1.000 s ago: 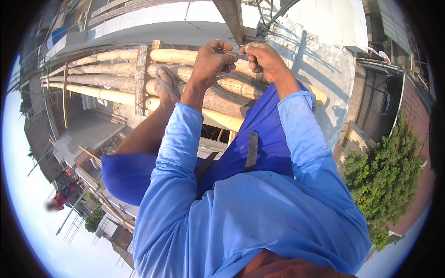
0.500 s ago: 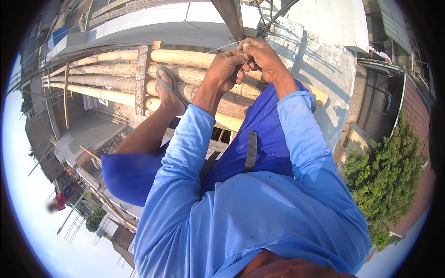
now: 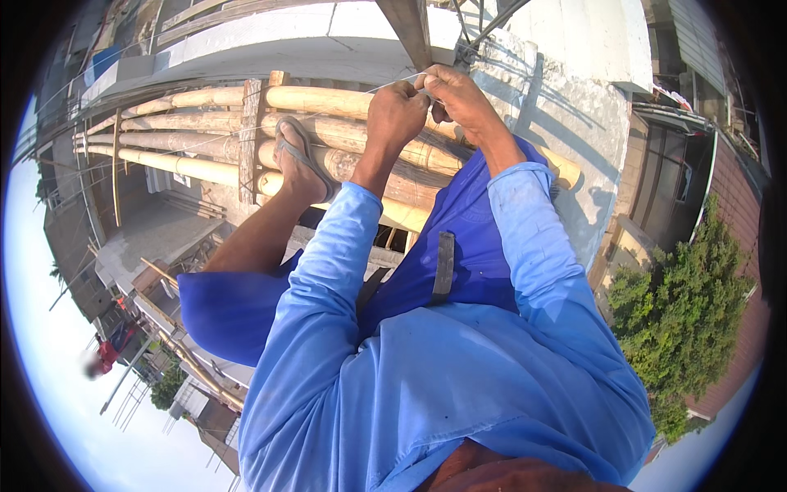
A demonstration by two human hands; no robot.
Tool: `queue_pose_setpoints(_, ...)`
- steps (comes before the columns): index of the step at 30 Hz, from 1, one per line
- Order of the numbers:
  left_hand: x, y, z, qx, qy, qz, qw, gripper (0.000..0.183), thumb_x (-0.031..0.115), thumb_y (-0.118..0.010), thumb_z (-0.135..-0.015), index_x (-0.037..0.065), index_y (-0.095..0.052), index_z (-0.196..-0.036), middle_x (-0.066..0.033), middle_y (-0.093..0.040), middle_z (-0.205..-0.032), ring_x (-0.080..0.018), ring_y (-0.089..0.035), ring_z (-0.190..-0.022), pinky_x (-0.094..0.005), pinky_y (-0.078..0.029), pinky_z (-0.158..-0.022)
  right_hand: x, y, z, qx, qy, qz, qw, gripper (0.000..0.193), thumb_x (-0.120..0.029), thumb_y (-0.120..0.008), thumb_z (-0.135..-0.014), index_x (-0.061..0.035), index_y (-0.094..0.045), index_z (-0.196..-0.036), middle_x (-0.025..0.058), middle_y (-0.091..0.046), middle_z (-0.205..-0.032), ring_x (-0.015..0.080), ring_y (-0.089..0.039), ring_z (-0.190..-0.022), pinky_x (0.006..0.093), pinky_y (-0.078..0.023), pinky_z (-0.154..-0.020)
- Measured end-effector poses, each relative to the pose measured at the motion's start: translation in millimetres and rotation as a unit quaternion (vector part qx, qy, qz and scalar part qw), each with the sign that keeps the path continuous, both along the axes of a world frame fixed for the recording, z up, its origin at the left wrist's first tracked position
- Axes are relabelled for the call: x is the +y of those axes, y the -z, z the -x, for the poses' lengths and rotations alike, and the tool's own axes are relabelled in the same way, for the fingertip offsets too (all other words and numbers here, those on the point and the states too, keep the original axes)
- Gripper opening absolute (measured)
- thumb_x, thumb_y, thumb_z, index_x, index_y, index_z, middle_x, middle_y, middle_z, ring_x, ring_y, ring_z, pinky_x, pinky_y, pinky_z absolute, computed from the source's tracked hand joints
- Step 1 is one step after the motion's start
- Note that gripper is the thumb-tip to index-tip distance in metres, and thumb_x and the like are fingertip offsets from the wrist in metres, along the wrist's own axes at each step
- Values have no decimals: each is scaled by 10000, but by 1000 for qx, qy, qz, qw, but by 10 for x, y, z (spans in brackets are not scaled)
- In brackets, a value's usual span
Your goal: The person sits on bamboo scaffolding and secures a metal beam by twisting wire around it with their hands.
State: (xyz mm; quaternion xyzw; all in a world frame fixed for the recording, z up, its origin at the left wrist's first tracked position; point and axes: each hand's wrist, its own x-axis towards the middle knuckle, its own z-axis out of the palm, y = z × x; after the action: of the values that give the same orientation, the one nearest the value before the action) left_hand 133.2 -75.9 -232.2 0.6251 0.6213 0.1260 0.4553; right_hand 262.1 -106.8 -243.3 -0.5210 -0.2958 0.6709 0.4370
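Observation:
My left hand (image 3: 393,117) and my right hand (image 3: 461,100) meet above the bamboo poles, close to the foot of a brown wooden post (image 3: 407,34). Both have their fingers closed in a pinch on a thin white string (image 3: 390,85). One length of it runs off to the left from the fingertips. The part between the hands is mostly covered by my fingers, so whether it is knotted or looped there cannot be made out.
Under me lies a platform of bamboo poles (image 3: 324,129), crossed by a wooden batten (image 3: 249,141). My sandalled foot (image 3: 297,160) rests on it. A concrete ledge (image 3: 566,152) is at the right and a white beam (image 3: 270,41) beyond. Lower ground shows past the platform, with a tree (image 3: 684,320).
My left hand has turned over, its back now facing up and its fingers curled in. The string loop that hung between my hands is no longer visible.

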Motion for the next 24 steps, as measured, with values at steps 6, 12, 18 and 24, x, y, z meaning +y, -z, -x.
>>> queue_pose_setpoints(6, -21, 71, -63, 61, 29, -62, 996, 204, 173, -614, -711, -26, -604, -754, -108, -619, -669, -152, -587, -623, -300, -468, -596, 3, 102, 30, 17, 13, -4, 1000, 223, -213, -498, -903, -25, -608, -860, 19, -542, -683, 87, -478, -514, 236, -357, -463)
queue_pose_setpoints(12, 115, 62, 123, -189, -47, 167, 967, 120, 29, -657, -685, 32, -537, -685, -70, -571, -637, -130, -546, -590, -258, -452, -539, 10, 49, -46, 47, 43, 30, 998, 197, -195, -504, -884, -33, -604, -835, -6, -483, -605, 71, -438, -486, 224, -320, -445)
queue_pose_setpoints(18, 151, 48, 173, -235, -35, 150, 960, 156, -15, -686, -699, 40, -542, -715, -41, -571, -674, -108, -530, -607, -234, -425, -565, 12, 53, -48, 43, 49, 23, 998, 194, -194, -507, -883, -28, -599, -843, -12, -458, -575, 66, -423, -477, 221, -315, -443)
queue_pose_setpoints(24, 227, -9, 263, -224, 30, 134, 965, 172, -27, -713, -678, 12, -572, -768, -41, -585, -706, -113, -537, -659, -241, -439, -638, 12, 81, -54, 51, 50, 23, 997, 190, -191, -512, -884, -26, -599, -851, -12, -452, -565, 62, -411, -472, 218, -303, -435)
